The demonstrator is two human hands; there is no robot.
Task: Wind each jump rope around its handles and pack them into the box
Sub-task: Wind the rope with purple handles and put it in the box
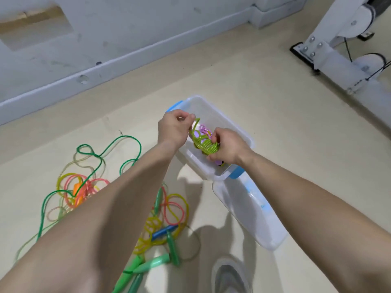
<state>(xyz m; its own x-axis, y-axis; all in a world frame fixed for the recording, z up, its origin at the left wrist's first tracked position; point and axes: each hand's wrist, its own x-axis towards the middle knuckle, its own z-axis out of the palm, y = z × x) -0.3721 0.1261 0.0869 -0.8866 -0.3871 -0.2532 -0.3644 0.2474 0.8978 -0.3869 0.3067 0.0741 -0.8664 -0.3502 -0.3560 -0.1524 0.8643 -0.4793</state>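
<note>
A clear plastic box (224,115) with blue latches stands on the floor in the middle. Over it, both hands hold a lime-green jump rope (206,144) wound in coils around purple handles. My left hand (173,127) pinches the loose end of the green cord at the bundle's far end. My right hand (228,149) grips the bundle's near end, fingers curled round the coils. Whether the bundle touches the box floor is hidden. Loose ropes lie on the floor at left: a dark green rope (99,153), pink and yellow cords around an orange handle (79,194).
The box's clear lid (249,212) lies on the floor just right of the box. More tangled ropes with green handles (152,264) and a blue handle (164,232) lie near my left forearm. A shoe (230,275) shows below. White machine base (338,60) stands at far right; wall behind.
</note>
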